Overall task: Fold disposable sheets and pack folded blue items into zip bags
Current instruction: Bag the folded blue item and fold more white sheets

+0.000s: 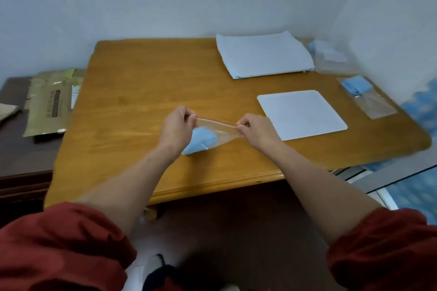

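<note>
Wooden table (142, 82) takes up most of the view, pushed into a corner of pale walls. Off its L edge sits a dark cabinet (14, 149), lower than the tabletop, w/ an olive-green packet (50, 101) lying flat on it, near the table edge.

Far R on the table: stack of pale blue disposable sheets (263, 54), folded flat & squared up. Nearer me, R of centre, a white mat (301, 113) w/ rounded corners lies flat.

My red sleeves (59, 243) are pushed up, forearms bare.

At the table's R edge lies a packed bag (378, 108), clear, w/ a blue bundle (356, 86) in its far end. Beyond it, in the far R corner just beside the sheets, are more clear bags (331, 59) w/ something blue. It's too blurred to count.

Centre front: the zip bag (222, 129) is stretched side to side btwn my hands, just over the tabletop. The folded blue item (201, 142) sits inside, down at the bag's L end, partly hidden behind my L wrist. Can't tell if its low corner touches the wood.

My left hand (177, 127) pinches the L end of the bag's top, fingers curled tight. My right hand (256, 130) pinches the R end the same way. The red seal strip (216, 121) runs taut from one pinch to the other; can't tell if it's pressed closed.
</note>
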